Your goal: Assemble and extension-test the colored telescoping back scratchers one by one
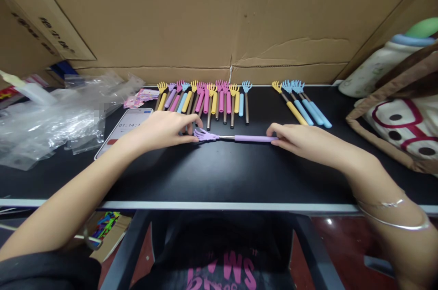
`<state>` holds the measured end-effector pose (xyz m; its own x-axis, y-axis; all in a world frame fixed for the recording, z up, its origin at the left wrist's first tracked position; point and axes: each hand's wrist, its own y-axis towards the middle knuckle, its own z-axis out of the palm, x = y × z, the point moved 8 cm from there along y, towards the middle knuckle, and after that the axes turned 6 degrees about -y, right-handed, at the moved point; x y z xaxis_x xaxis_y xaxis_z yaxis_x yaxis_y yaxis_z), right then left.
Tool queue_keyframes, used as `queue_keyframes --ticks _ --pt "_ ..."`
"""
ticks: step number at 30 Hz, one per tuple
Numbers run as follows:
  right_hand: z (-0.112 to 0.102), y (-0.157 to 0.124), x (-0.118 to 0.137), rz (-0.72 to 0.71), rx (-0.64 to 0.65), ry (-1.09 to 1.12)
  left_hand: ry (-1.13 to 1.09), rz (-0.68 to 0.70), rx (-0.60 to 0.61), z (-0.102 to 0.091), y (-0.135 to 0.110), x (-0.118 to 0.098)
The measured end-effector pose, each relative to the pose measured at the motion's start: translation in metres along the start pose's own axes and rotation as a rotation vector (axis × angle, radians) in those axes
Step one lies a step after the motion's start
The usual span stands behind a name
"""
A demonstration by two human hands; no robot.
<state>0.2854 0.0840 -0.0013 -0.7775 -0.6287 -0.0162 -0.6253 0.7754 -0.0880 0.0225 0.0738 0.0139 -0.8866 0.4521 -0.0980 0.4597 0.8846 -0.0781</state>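
A purple back scratcher (251,138) lies level just above or on the black tabletop, with a short length of metal rod showing between its claw and its handle. My left hand (171,130) pinches the claw end between thumb and fingers. At the other end, my right hand (297,139) grips the tip of the handle. Behind it stretches a row of claw heads with metal rods (247,107) and loose coloured handle sleeves (229,102), in yellow, pink, purple and blue. Farther right lie several back scratchers with handles on, one yellow (296,112) and the others blue (303,112).
Clear plastic bags (68,112) are heaped at the left, beside a phone (119,128) partly under my left arm. Small pink printed cards (145,97) lie near it. A cardboard wall (219,21) closes off the back. At the right are a bottle (372,66) and a patterned bag (400,121).
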Motion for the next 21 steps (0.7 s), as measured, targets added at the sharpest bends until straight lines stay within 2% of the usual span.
queue_keyframes --ticks 15,21 --pt "-0.0009 0.0001 0.0026 -0.005 -0.010 -0.009 0.063 0.020 -0.053 -0.0011 -0.0007 -0.0017" --pt "-0.0016 -0.0003 0.0027 -0.019 -0.040 0.010 0.040 0.110 -0.141 -0.0029 -0.0010 -0.0077"
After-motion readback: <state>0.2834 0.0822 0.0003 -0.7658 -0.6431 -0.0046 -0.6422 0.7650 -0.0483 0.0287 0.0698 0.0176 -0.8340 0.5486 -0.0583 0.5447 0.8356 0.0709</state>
